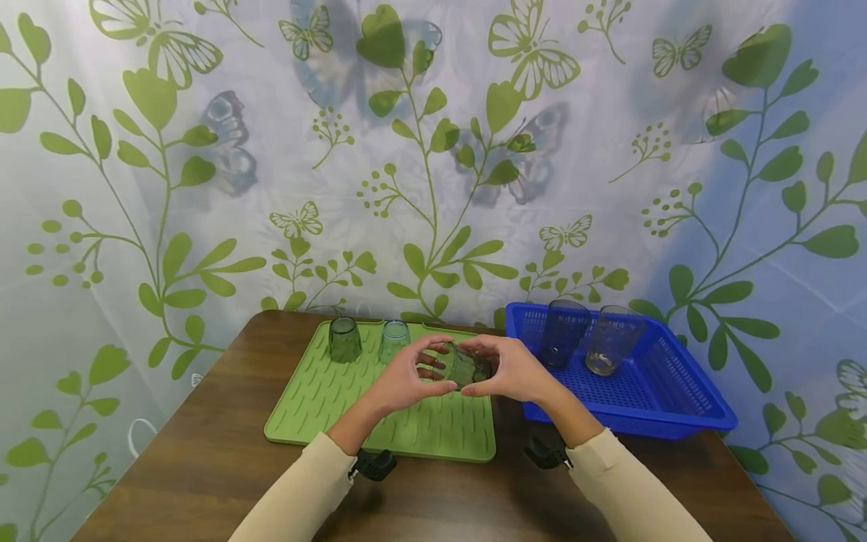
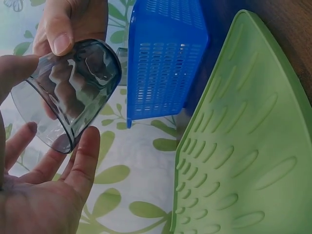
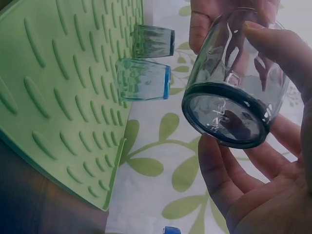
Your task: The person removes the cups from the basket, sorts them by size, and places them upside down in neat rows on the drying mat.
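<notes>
Above the green drying mat (image 1: 318,421), a tinted drinking glass (image 1: 467,367) lies tilted on its side between both hands. My left hand (image 1: 413,373) holds it round the rim end, thumb on one side and fingers on the other. My right hand (image 1: 511,369) grips the base end; in the right wrist view its thumb (image 3: 273,41) presses the glass's side and its fingers curl near the thick dark base. On the mat's far side stand a dark green glass (image 1: 345,340) and a light blue glass (image 1: 393,340), both upside down.
A blue perforated basket (image 1: 677,418) stands on the right of the brown wooden table (image 1: 190,452). Inside it, a dark tall glass (image 1: 564,335) and a clear tall glass (image 1: 612,339) lean. Behind hangs a leaf-and-butterfly patterned curtain (image 1: 271,150).
</notes>
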`<state>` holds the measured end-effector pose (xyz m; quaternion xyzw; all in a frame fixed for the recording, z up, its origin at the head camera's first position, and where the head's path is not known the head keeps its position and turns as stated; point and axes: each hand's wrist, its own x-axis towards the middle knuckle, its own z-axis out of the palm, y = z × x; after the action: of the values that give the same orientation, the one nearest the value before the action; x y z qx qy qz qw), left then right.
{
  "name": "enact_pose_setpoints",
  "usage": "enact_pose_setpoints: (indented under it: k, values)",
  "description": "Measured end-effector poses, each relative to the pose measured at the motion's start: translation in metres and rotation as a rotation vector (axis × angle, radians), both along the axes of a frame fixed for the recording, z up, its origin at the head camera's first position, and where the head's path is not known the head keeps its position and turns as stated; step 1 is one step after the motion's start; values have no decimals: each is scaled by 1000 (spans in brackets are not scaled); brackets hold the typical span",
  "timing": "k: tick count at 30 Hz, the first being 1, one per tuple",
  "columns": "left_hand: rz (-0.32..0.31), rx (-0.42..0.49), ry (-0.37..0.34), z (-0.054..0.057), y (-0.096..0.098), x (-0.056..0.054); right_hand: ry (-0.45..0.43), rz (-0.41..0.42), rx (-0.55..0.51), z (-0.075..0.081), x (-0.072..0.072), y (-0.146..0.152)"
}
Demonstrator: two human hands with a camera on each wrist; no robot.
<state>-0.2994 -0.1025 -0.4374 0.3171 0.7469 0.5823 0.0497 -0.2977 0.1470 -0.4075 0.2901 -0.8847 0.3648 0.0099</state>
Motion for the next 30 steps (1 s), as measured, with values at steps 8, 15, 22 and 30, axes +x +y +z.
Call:
enact_pose_setpoints:
  k: [8, 15, 22, 30]
  values:
    - [14, 104, -16, -4, -5, 0, -61, -12, -164, -6, 0, 5]
    - [40, 168, -26, -7, -10, 3, -138, -1, -363, -18, 6, 2]
    - [33, 213, -40, -11, -4, 19, -227, 105, -560, -28, 17, 3]
    - [39, 249, -24, -16, 4, 36, -249, 135, -565, -35, 26, 10]
